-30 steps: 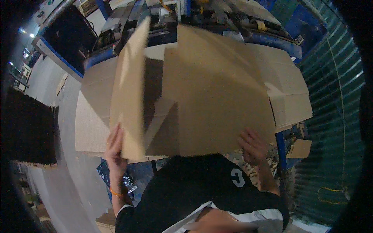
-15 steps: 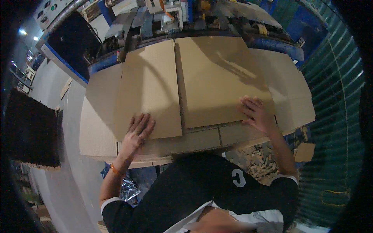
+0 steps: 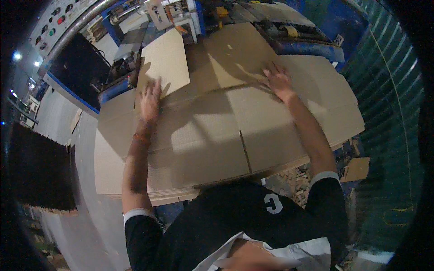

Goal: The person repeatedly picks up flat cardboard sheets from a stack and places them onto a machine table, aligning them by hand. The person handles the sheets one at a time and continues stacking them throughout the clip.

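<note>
A brown cardboard sheet point(image 3: 233, 49) with a slot between its flaps lies partly inside the machine, its near edge over a stack of flat cardboard sheets point(image 3: 199, 131). My left hand point(image 3: 150, 100) is open, fingers stretched forward, at the near edge of the sheet's brightly lit left flap point(image 3: 166, 63). That flap is tilted up a little. On the sheet's right near corner rests my right hand point(image 3: 278, 81), open with fingers spread. Neither hand grips anything. The sheet's far edge is hidden under the machine parts.
The blue machine point(image 3: 307, 49) spans the far side, with a metal head point(image 3: 158, 13) and a control panel point(image 3: 54, 27) at its left. Cardboard scraps point(image 3: 294, 183) lie below the stack at right. A dark stack point(image 3: 40, 167) stands left; a green corrugated wall point(image 3: 389, 113) is right.
Both hands have moved forward, away from me. The top cardboard sheet has slid with them into the machine, uncovering more of the stack, and its left flap has risen.
</note>
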Demonstrator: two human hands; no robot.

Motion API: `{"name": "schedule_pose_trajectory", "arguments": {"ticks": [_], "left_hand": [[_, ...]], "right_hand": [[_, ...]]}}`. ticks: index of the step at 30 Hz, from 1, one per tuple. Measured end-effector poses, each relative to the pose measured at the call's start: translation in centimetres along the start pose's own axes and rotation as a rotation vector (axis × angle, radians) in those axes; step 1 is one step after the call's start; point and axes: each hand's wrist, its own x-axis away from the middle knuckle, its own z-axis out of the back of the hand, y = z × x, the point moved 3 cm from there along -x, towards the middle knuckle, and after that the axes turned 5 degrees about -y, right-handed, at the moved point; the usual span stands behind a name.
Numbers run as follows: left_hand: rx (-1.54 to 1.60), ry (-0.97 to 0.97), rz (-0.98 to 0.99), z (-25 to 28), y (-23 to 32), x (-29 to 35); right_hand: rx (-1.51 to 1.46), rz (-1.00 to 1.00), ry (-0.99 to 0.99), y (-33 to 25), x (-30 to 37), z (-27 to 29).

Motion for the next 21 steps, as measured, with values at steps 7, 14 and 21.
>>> {"name": "schedule_pose_trajectory", "arguments": {"ticks": [7,14,21], "left_hand": [[0.071,0.136,0.203,3.5,-4.8,7.0],[0.697,0.456,1.298,7.1,-13.9,28.3],[0.242,0.679,1.246,10.3,-11.9,27.4]], "right_hand": [[-0.390,-0.088,0.192,3.1,9.8,4.6],[0.106,-0.956,-0.117,14.9,28.7,-0.3],[-0.547,-1.140,0.620,15.1,27.3,0.2]]}}
